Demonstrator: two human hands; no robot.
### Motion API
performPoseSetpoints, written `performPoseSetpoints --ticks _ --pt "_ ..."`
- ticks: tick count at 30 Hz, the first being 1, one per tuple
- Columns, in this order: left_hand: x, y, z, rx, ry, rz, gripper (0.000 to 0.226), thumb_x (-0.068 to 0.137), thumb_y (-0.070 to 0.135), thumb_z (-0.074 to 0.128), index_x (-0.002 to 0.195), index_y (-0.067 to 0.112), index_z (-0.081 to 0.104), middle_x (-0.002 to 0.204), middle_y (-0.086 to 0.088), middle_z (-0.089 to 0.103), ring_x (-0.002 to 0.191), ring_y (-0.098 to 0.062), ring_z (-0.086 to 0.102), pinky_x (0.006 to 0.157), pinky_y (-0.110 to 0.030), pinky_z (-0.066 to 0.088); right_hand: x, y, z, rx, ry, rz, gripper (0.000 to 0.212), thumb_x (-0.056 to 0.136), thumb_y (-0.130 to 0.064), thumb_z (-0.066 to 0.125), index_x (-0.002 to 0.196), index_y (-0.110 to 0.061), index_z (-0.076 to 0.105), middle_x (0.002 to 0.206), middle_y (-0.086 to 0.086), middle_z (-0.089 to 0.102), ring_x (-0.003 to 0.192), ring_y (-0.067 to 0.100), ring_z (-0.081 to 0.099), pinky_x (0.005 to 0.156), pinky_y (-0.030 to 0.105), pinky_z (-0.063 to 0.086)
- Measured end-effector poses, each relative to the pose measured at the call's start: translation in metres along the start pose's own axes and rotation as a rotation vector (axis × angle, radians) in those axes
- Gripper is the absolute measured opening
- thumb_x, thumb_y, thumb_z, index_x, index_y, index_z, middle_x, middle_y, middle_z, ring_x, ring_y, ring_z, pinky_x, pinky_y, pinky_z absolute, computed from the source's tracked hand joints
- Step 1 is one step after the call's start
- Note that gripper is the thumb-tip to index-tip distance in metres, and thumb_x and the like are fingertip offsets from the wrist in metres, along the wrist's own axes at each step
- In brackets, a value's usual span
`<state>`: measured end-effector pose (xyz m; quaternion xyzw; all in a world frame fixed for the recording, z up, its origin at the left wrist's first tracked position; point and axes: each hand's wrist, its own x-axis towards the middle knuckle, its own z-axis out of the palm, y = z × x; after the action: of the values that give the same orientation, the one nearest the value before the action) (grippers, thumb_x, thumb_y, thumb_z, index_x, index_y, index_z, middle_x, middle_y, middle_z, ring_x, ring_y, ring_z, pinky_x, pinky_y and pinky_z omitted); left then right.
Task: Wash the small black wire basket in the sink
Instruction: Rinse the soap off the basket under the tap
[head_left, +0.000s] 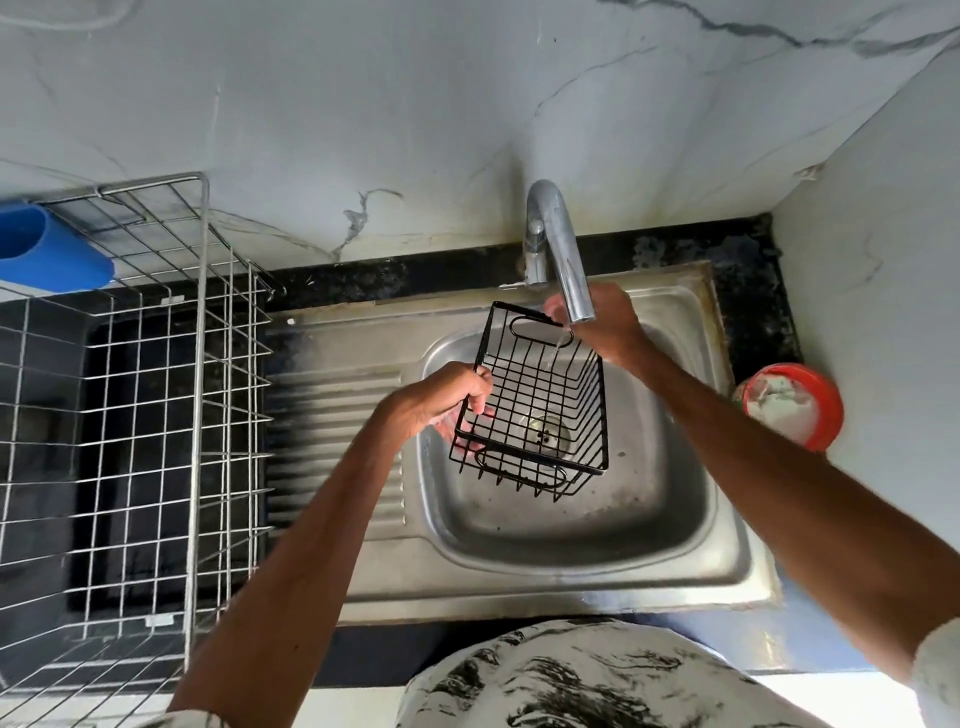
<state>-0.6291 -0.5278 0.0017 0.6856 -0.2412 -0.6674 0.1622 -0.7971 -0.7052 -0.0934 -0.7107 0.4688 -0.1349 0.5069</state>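
Observation:
A small black wire basket (535, 402) hangs tilted over the steel sink (649, 530), just above the drain. My left hand (447, 397) grips its left rim. My right hand (605, 325) holds the far right corner, partly hidden behind the spout of the chrome tap (563, 254). A thin stream of water runs from the spout into the basket.
A large silver wire dish rack (156, 395) stands on the dark counter at the left, a blue container (47, 249) behind it. A red tub (795, 405) with white paste sits right of the sink. A marble wall rises behind.

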Motion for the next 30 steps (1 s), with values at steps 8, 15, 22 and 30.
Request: performPoseSetpoints --ticks 8,15,22,30 --pt "0.008 0.001 0.005 0.158 0.019 0.023 0.021 0.057 0.018 0.058 0.073 0.018 0.044 0.090 -0.014 0.052 0.109 -0.041 0.063 0.106 -0.057 0.046 0.005 0.000 0.021 0.114 -0.622 0.339 0.046 0.109 -0.035 0.037 0.128 -0.002 0.063 0.126 0.013 0.069 0.111 0.021 0.068 0.098 0.036 0.054" --pt "0.003 0.002 0.013 0.177 0.106 0.015 0.015 0.074 0.010 0.055 0.067 0.015 0.042 0.090 -0.004 0.054 0.116 -0.039 0.061 0.089 -0.049 0.050 0.002 0.017 0.008 -0.072 -0.516 0.460 0.030 0.101 -0.006 0.057 0.127 0.009 0.057 0.118 0.028 0.068 0.103 0.033 0.071 0.092 0.040 0.058" --pt "0.012 -0.004 0.014 0.292 0.174 0.080 0.017 0.053 0.023 0.050 0.062 0.016 0.037 0.077 -0.008 0.049 0.077 -0.023 0.048 0.092 -0.047 0.051 0.001 0.023 0.012 -0.504 -0.164 0.114 0.017 0.089 -0.003 0.068 0.104 -0.006 0.075 0.105 0.008 0.075 0.098 0.021 0.070 0.082 0.020 0.047" --pt "0.016 -0.023 0.013 0.299 0.285 0.060 0.053 0.059 0.045 0.054 0.096 0.008 0.067 0.114 -0.007 0.068 0.105 -0.027 0.062 0.096 -0.038 0.044 -0.040 0.032 0.032 -0.293 0.337 -0.104 0.022 0.091 0.007 0.060 0.110 -0.002 0.064 0.108 0.012 0.062 0.091 0.025 0.066 0.074 0.032 0.061"
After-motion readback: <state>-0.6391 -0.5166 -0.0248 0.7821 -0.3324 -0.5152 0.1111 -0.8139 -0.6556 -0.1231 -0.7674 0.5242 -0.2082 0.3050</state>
